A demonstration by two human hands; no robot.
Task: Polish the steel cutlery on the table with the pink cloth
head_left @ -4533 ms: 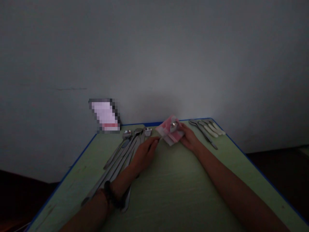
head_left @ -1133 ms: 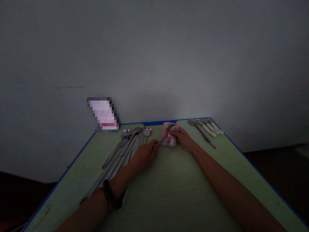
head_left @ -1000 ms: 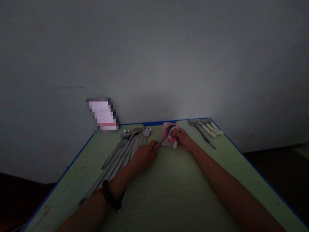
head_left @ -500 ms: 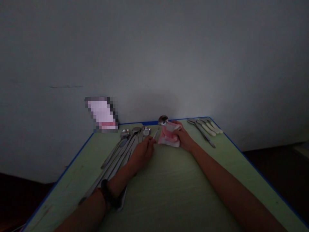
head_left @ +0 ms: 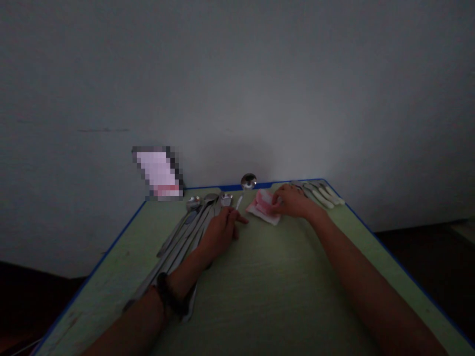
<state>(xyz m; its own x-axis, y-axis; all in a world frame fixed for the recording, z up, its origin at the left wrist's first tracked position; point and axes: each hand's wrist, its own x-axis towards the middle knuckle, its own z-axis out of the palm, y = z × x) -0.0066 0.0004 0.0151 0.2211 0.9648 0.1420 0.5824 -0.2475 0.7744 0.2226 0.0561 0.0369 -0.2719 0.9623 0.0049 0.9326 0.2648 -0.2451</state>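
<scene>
At the far edge of the green table [head_left: 267,277], just in front of the wall [head_left: 237,89], a round-bowled metal spoon [head_left: 248,181] stood tilted up, its short visible length of handle running down into the left hand [head_left: 218,231]. That hand was closed around the handle, though the index finger stuck out free toward a pink-and-white cloth [head_left: 264,205] just beside it. The right hand [head_left: 293,201] arched over the cloth's right side with fingers half curled and tips against the fabric—whether they pinched it or only rested there could not be told. The spoon's bowl and the cloth were apart, so the step in hand seemed to be a pause in wiping, with the cloth being rearranged. The next move, by that reading, called for a firm grip on the cloth and a steady spoon. Long-handled metal utensils [head_left: 185,240] lay fanned beneath and beside the left forearm; white-handled utensils [head_left: 324,200] lay beyond the right hand, near the table's far right corner.
</scene>
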